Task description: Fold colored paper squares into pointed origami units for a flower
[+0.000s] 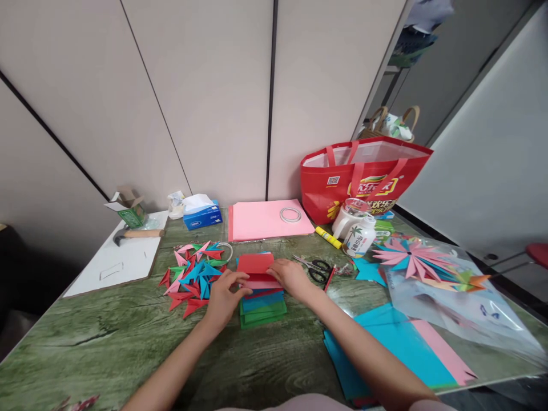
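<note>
Between my two hands is a red sheet of paper [256, 264] with a fold line across it. My left hand [225, 294] pinches its left edge between thumb and fingers. At the right edge, the fingers of my right hand [291, 277] are closed on the same sheet. Beneath it lies a stack of coloured paper [263, 311], with pink, blue and green layers showing. A pile of folded paper pieces [194, 277] in red, pink, blue and green lies just left of my left hand. Black-handled scissors [319, 269] rest to the right of my right hand.
Pink sheets [261, 220] lie at the back, with a ring [290, 214] on them. A red bag [363, 171], white bottle [360, 235] and glue stick [328, 237] stand or lie right of these. Blue sheets [394, 342] are at front right; a hammer [139, 233] and tissue box [202, 215] are left.
</note>
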Available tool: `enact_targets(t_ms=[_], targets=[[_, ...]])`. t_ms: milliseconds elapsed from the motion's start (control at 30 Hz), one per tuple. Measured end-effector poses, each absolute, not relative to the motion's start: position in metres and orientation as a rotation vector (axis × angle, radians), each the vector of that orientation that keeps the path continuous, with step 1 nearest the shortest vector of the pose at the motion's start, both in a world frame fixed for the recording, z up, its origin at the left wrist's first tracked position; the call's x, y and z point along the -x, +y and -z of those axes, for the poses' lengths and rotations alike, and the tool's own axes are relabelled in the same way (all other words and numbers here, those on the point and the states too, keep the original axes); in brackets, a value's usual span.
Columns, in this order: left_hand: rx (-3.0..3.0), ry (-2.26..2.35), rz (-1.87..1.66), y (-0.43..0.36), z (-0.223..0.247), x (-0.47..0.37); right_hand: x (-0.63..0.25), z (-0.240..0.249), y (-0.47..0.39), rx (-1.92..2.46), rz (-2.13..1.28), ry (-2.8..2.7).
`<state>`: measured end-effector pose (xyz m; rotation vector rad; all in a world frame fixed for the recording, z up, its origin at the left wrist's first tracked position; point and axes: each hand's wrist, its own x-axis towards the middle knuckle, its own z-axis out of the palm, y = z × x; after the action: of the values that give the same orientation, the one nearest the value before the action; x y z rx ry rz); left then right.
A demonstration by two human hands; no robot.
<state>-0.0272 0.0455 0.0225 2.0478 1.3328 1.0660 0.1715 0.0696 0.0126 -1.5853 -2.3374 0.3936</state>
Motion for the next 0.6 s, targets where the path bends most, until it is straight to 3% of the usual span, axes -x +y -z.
enact_targets(t_ms=[233,333,500,600], targets=[[-1.970,1.246,-1.538,0.040,-0.065,0.038,-0.176,-0.022,0.067,1.459,-0.579,-2.330],[-2.112,1.300,-1.635,0.043,-0.056,0.037,-0.177,-0.026,0.066,1.304,-0.732,-2.197],[-2.395,1.221,-1.573,0.045,-0.024,0.032,-0.173,-0.020,0.061,0.905,-1.297,-1.617],[-2.471,1.104,-1.461,0.043,-0.011,0.031,-0.167,-0.011,0.057,0.827,-1.356,-1.347]])
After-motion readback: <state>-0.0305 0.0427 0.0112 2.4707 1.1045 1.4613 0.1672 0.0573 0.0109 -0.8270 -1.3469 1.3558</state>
